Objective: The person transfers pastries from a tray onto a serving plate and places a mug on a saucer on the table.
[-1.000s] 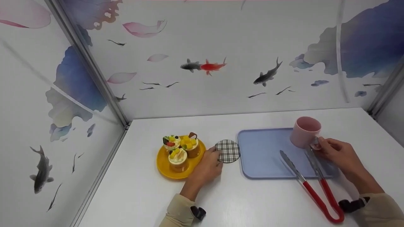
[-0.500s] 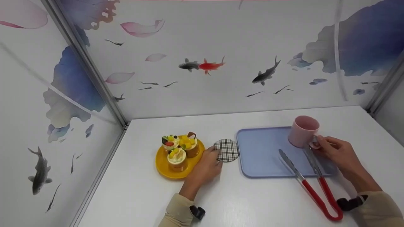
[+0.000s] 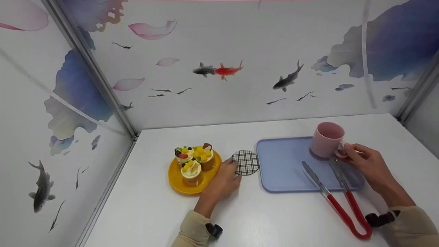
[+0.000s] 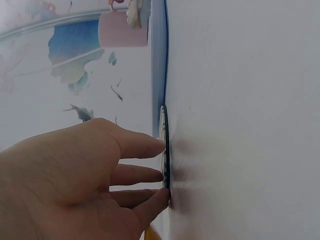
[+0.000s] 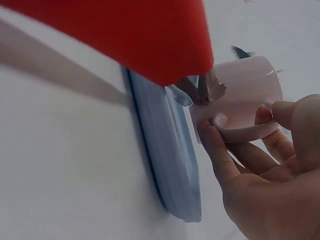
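Note:
In the head view, my left hand [image 3: 223,180] touches the left edge of a round plaid coaster [image 3: 245,162]. The coaster lies on the table beside the tray. The left wrist view shows the fingertips [image 4: 159,146] against the coaster [image 4: 165,117], with spaces between the fingers. My right hand [image 3: 370,167] pinches the handle of a pink mug [image 3: 325,141] between thumb and fingers. The mug stands upright over the back right of the blue tray [image 3: 281,171], with a dark shadow under its base. It looks slightly raised in the right wrist view.
Red-handled tongs [image 3: 346,216] lie spread, their metal ends over the tray and close below the mug. A yellow plate [image 3: 176,180] with 3 dessert cups sits left of my left hand. Printed white walls [image 3: 219,103] enclose the table's back and sides.
The mug has risen a little and shifted slightly left in my right hand. My left hand and the coaster keep their place; the head view has drifted slightly.

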Tool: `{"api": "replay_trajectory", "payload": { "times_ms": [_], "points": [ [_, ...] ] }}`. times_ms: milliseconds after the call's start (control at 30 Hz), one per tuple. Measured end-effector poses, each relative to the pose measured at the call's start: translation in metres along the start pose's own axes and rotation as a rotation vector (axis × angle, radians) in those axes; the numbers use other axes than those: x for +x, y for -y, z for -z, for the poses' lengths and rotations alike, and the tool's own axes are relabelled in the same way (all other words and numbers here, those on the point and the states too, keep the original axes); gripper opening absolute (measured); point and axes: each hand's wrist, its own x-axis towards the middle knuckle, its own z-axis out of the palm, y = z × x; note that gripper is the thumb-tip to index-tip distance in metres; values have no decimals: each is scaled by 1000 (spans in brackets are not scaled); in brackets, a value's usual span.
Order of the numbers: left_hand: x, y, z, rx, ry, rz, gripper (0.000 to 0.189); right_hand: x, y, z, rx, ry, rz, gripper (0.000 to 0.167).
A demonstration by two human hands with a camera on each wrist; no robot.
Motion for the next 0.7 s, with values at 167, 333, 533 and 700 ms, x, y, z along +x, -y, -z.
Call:
{"api": "replay_trajectory", "payload": {
  "times_ms": [167, 333, 533, 700],
  "points": [
    [-1, 0, 1, 4, 5, -3, 54, 0, 7, -2, 20, -4, 11, 47],
    [0, 0, 1, 11, -1, -18, 53, -1, 13, -3, -7, -16, 3, 51],
    [0, 0, 0, 4, -5, -22, 55, -2, 15, -3, 11, -12, -8, 50],
    [0, -1, 0, -15, 1, -9, 57, -1, 18, -5, 23, -2, 18, 50]
  ]
}}
